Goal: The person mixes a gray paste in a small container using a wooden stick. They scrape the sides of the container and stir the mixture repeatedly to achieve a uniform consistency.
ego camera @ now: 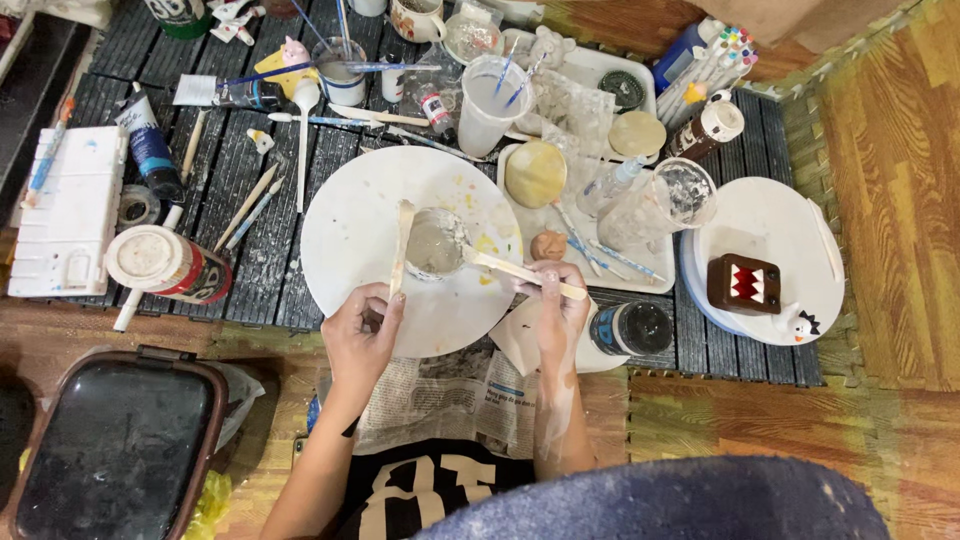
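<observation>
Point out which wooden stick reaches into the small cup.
The stick in the right hand: its end lies in the cup. The left hand holds its stick beside the cup.

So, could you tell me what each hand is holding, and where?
Left hand: wooden stick, lower end. Right hand: second stick, near its outer end.

Bin (120, 450) cut off by bottom edge; newspaper (450, 395) partly under plate (350, 240); cup (435, 243) contents too blurred to tell.
</observation>
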